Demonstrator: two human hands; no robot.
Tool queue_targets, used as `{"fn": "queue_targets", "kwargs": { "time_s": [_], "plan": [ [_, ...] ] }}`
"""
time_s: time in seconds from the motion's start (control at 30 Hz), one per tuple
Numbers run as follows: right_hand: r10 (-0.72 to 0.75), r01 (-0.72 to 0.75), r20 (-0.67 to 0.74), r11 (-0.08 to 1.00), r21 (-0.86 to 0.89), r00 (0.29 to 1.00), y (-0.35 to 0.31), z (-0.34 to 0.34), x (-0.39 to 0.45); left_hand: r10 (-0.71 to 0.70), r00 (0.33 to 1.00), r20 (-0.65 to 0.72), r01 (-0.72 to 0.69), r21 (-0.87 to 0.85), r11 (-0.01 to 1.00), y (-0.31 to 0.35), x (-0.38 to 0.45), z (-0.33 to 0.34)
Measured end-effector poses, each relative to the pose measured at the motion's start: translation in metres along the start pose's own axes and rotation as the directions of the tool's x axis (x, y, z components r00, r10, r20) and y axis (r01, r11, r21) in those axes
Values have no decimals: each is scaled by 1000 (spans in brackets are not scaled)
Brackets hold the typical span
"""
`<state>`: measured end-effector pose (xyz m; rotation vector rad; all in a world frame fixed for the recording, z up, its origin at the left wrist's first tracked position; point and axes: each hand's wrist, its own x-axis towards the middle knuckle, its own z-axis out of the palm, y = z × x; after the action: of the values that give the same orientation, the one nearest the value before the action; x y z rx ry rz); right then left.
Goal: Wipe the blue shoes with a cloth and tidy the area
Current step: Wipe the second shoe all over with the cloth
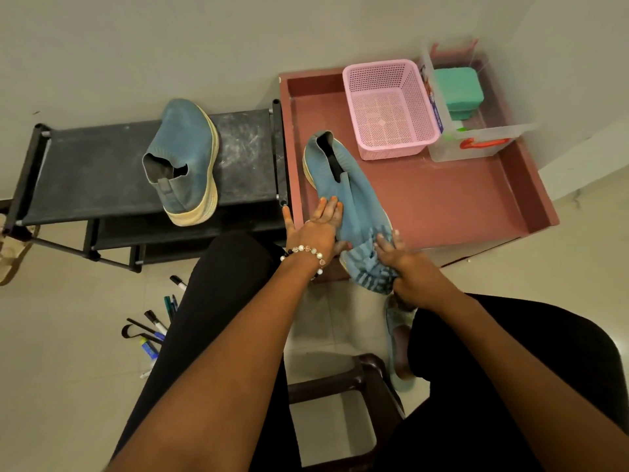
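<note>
One blue knit shoe (pixel 347 185) with a cream sole lies in the maroon tray (pixel 459 199), its toe toward me. My left hand (pixel 316 226), wearing a bead bracelet, rests with straight fingers against the shoe's left side. My right hand (pixel 396 264) grips a striped blue cloth (pixel 367 270) bunched over the shoe's toe. The second blue shoe (pixel 185 158) stands on the top shelf of a black shoe rack (pixel 85 172), untouched.
A pink mesh basket (pixel 388 107) and a clear box holding a teal block (pixel 459 90) stand at the tray's back. Pens and markers (pixel 156 321) lie scattered on the floor at left. A sandal (pixel 13 257) lies far left; a brown stool (pixel 357 403) is between my legs.
</note>
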<state>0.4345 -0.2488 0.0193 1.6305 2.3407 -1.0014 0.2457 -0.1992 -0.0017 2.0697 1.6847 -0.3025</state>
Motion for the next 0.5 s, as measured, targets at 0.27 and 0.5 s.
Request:
{"fn": "queue_targets", "kwargs": {
  "time_s": [0.27,0.5],
  "plan": [
    [483,-214,-410,809,548,774,-8,-91,36,10,999,33,-8,-68,998,-3,1,-7],
    [11,-19,-364,1000,-19,931,-34,-77,91,26,999,45,-23,-74,997,-4,1,-8]
  ]
}}
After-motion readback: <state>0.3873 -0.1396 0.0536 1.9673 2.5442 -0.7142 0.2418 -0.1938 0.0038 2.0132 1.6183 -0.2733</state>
